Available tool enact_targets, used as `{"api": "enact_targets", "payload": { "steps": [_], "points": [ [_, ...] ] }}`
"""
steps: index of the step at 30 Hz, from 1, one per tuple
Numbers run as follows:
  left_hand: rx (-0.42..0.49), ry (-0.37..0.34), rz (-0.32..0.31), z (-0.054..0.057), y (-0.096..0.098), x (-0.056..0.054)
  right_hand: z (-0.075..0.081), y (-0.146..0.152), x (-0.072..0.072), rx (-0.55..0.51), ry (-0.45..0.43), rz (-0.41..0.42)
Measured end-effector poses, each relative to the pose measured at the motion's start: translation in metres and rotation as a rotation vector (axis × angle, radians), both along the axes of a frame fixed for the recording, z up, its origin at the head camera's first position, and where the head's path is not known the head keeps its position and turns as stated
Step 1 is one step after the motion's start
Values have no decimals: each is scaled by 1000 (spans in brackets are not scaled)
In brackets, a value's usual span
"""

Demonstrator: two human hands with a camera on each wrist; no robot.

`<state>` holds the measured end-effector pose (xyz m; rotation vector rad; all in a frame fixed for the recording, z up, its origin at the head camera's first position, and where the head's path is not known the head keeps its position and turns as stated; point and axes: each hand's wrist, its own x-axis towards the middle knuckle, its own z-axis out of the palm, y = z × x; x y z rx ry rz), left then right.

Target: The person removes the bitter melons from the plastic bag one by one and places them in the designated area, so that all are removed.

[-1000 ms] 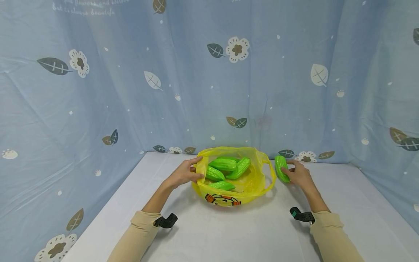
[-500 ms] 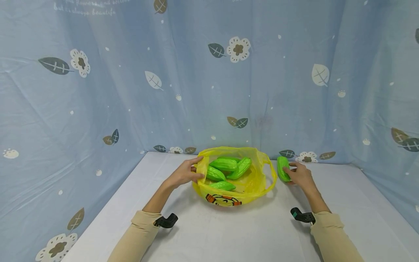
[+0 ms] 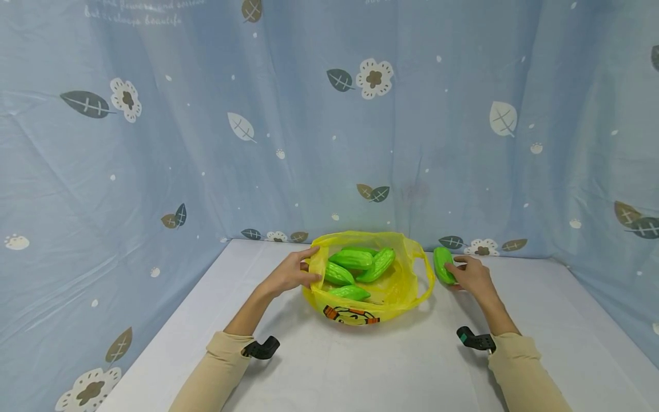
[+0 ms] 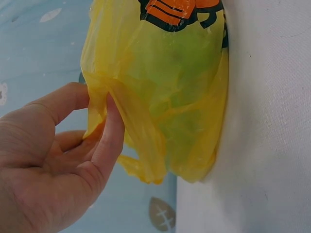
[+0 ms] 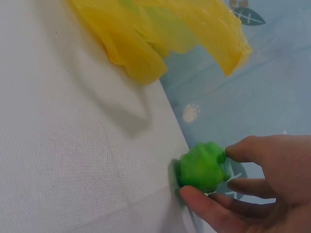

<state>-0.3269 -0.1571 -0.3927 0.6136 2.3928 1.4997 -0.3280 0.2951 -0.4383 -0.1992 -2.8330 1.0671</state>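
Observation:
A yellow plastic bag (image 3: pixel 387 311) with a printed cartoon lies on the table, its mouth toward me. Several green bitter melons (image 3: pixel 351 258) rest inside it. At the bag's left side my left hand (image 3: pixel 286 273) holds the rim. In the left wrist view, the thumb and fingers (image 4: pixel 112 127) are on either side of the thin plastic fold (image 4: pixel 133 116). To the right of the bag, my right hand (image 3: pixel 473 277) grips another bitter melon (image 3: pixel 442 265) between thumb and fingers. In the right wrist view that bitter melon (image 5: pixel 200 169) appears end-on, close over the table.
The bag's right handle loop (image 3: pixel 428 280) stands out toward the held bitter melon. A white cloth covers the table (image 3: pixel 391 366). A blue patterned curtain (image 3: pixel 288 143) hangs right behind the table's back edge. Each wrist carries a black camera mount (image 3: pixel 261 347).
The bitter melon in my right hand has shifted and turned slightly within the fingers. My left hand and the bag stay where they were.

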Motion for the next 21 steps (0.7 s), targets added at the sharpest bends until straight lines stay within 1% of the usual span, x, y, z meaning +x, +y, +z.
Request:
{"api": "enact_targets", "payload": {
  "steps": [11, 17, 21],
  "points": [
    [3, 1, -5, -4, -1, -2, 2, 2, 1, -19, -13, 11],
    [2, -1, -4, -2, 0, -1, 10, 3, 5, 35, -33, -11],
    [-4, 7, -5, -1, 0, -1, 15, 4, 5, 52, -35, -33]
  ]
}}
